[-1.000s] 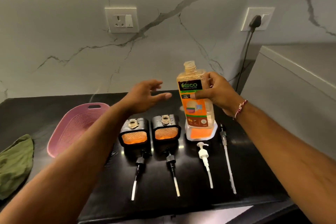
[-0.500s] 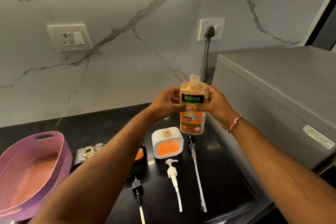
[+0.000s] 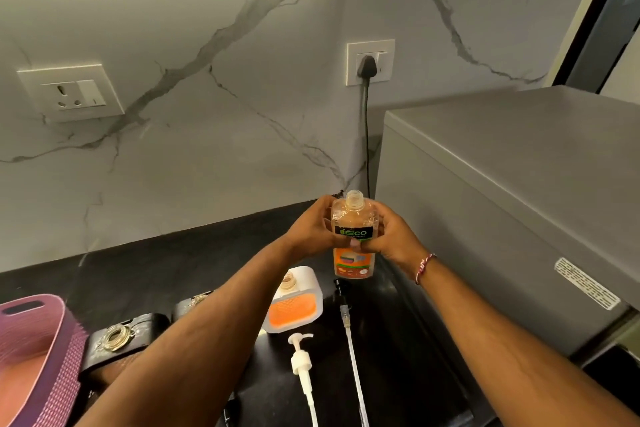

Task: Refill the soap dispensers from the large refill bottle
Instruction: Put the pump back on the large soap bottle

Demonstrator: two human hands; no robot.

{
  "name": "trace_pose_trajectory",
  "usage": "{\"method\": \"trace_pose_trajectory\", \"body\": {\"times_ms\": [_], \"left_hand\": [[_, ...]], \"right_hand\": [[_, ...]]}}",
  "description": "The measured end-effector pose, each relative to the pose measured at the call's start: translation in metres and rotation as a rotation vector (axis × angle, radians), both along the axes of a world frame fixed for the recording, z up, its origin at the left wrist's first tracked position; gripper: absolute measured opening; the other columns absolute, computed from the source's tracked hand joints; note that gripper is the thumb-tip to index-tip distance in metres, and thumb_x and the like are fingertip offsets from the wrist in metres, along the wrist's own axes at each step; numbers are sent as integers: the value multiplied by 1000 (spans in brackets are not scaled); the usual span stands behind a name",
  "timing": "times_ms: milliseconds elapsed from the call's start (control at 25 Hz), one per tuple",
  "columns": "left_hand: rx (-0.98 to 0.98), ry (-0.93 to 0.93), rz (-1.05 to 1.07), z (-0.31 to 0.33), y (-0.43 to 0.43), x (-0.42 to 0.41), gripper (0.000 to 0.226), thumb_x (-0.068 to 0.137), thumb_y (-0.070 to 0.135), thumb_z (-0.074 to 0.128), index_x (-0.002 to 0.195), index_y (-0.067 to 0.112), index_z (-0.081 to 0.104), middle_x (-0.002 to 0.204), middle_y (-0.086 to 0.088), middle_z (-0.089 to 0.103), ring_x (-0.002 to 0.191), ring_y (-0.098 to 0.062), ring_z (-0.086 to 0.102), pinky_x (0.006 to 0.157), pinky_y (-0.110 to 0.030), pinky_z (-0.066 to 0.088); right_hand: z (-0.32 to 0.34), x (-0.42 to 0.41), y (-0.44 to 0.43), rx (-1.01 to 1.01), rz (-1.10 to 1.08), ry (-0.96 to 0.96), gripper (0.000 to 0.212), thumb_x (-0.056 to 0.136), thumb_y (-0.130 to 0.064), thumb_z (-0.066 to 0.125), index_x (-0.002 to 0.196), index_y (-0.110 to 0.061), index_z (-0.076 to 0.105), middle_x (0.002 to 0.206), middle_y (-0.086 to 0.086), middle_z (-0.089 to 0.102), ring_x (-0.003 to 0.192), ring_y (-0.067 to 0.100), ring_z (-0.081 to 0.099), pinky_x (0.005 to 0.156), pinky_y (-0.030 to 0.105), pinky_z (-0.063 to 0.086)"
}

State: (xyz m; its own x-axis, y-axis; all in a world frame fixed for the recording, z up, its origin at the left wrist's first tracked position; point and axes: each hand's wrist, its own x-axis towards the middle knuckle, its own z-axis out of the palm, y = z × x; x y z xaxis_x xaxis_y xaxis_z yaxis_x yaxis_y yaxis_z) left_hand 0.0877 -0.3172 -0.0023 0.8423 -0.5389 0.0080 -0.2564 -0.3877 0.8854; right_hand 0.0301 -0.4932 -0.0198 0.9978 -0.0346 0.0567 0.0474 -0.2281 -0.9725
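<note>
An uncapped refill bottle (image 3: 354,243) of orange soap, with a black and orange label, is held upright above the black counter. My left hand (image 3: 311,229) grips its left side and my right hand (image 3: 389,236) its right side. Just below stands a white dispenser (image 3: 294,305) with an open neck and orange soap inside. Two black dispensers (image 3: 121,336) sit to its left, partly hidden by my left forearm. A white pump (image 3: 300,364) and a long clear-tubed pump (image 3: 349,333) lie on the counter in front.
A pink basket (image 3: 31,357) stands at the left edge. A large grey appliance (image 3: 512,204) fills the right side, close to my right arm. The marble wall holds two sockets; a black plug and cord (image 3: 366,107) hang down behind the bottle.
The bottle has been lifted off the counter. My left hand came across and took hold of it beside the right hand. The view shifted right and closer.
</note>
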Motion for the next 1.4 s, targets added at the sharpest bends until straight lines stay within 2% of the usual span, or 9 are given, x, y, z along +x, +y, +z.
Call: {"method": "trace_pose_trajectory", "body": {"times_ms": [280,360,440,560,760,960,1120,1280,1400], "left_hand": [[23,-26,21,-23,-17,5,66,64,19,89,114,21,46,106,4,60,97,-7,62,78,-20,52],[45,-19,16,-27,-19,7,66,64,21,89,113,22,45,107,2,60,99,-8,62,82,-23,54],[68,18,12,-29,-20,10,65,65,22,88,113,22,44,108,2,61,99,-9,62,81,-23,54],[90,57,-6,-29,-20,14,63,69,18,86,115,21,43,109,3,61,99,-9,62,76,-20,52],[122,83,-33,-27,-22,18,63,72,15,84,119,20,42,114,3,59,107,-14,60,84,-25,52],[124,76,-44,-24,-22,11,62,75,14,82,121,20,41,111,6,58,104,-12,59,82,-24,50],[126,80,-63,-21,-22,7,64,75,12,81,125,20,41,113,6,58,104,-12,59,84,-24,52],[128,111,-93,-8,-18,5,70,76,12,81,132,19,39,106,11,56,92,-5,58,67,-12,50],[142,121,-93,5,-13,3,80,75,14,82,140,19,36,117,4,55,102,-10,54,82,-20,44]], "right_hand": [[-23,-1,4,-71,-129,118,92,73,6,71,146,-22,23,129,1,52,119,19,50,96,38,49],[-28,-4,12,-86,-260,153,76,75,3,69,139,-22,35,125,3,55,115,22,54,92,39,52],[-36,-12,25,-73,-505,228,61,78,-8,70,130,-19,41,120,3,58,102,21,61,73,32,56],[-51,-32,49,-6,-722,347,33,81,-20,69,108,-16,49,101,4,63,73,13,60,52,25,44],[-85,-50,80,-467,-348,469,43,76,-48,69,107,-21,58,111,0,63,102,22,62,76,28,48],[-87,-41,90,-676,-306,450,37,84,-44,64,113,-23,56,116,-2,63,106,20,61,86,30,51],[-81,-38,89,-674,-322,426,26,84,-37,64,103,-21,60,106,0,66,97,20,63,80,29,53],[-65,-38,84,-601,-392,309,16,79,-33,64,86,-18,64,91,2,68,86,23,65,64,25,47],[-48,-38,83,-553,-407,219,12,78,-32,66,81,-21,64,81,-1,66,76,21,63,60,25,45]]}}
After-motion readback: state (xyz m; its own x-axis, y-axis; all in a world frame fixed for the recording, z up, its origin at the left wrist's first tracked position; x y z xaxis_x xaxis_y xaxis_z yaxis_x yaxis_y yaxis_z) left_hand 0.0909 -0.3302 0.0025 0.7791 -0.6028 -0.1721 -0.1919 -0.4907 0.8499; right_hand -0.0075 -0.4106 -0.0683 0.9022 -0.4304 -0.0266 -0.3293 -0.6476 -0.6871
